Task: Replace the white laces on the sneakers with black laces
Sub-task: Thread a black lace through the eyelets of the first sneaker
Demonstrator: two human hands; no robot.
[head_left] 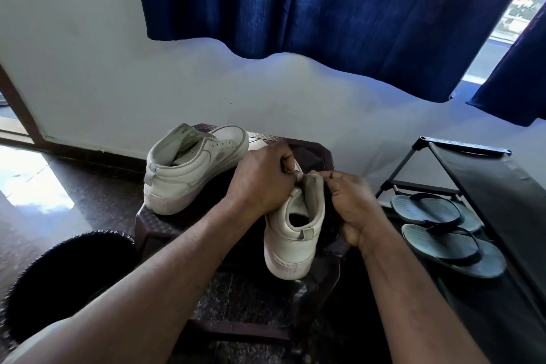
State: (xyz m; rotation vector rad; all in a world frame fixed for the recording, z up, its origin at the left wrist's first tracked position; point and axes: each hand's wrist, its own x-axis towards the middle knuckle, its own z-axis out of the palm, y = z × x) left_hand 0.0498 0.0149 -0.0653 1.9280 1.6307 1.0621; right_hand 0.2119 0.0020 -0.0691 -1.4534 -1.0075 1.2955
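Two white sneakers sit on a dark plastic stool (153, 216). The far sneaker (189, 168) lies at the stool's back left with no lace in its eyelets. The near sneaker (295, 233) stands heel toward me at the front right. My left hand (263, 180) grips its upper from the left, fingers curled over the tongue area. My right hand (348, 204) pinches at the top eyelets on the right flap. A thin dark strand, perhaps a black lace, shows between my fingers; most of the lacing area is hidden by my hands.
A round black bin (65, 284) stands on the floor at the lower left. A black shoe rack (484, 186) at the right holds a pair of dark flip-flops (443, 230). Behind the stool is a white wall with blue curtains (325, 3).
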